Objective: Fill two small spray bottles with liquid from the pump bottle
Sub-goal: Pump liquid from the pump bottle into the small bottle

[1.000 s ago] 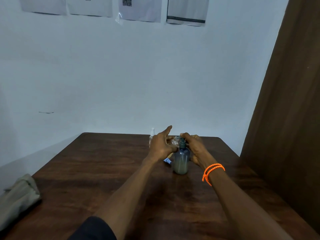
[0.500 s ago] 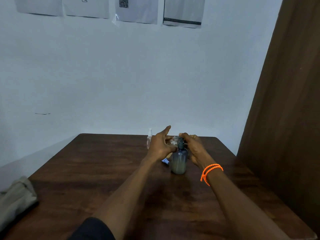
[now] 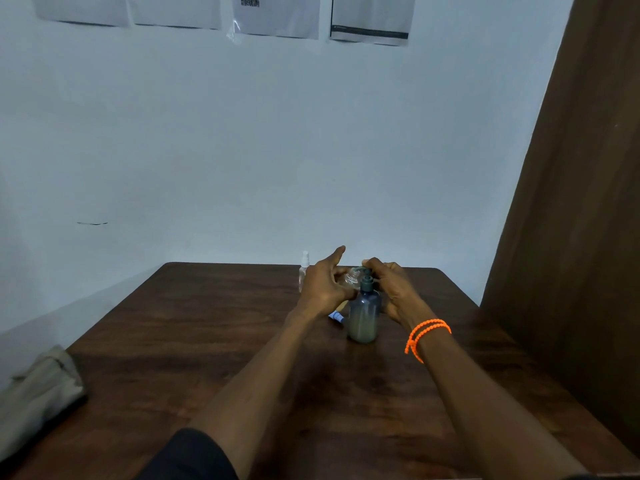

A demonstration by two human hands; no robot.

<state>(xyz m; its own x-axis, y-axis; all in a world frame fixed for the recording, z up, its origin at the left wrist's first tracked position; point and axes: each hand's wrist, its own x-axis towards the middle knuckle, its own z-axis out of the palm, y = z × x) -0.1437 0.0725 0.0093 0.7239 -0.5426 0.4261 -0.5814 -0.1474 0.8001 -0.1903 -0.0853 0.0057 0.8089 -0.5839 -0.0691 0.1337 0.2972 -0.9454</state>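
Little has changed over the last second. Near the dark wooden desk's (image 3: 173, 341) far edge, my left hand (image 3: 320, 287) still holds a small clear spray bottle (image 3: 350, 278) under the grey translucent pump bottle's (image 3: 363, 315) spout; my right hand (image 3: 391, 285) stays curled over the pump, so I judge filling continues.

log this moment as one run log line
step: filling | left hand: holds small clear bottle at pump | right hand: on pump bottle head | second spray bottle: standing behind
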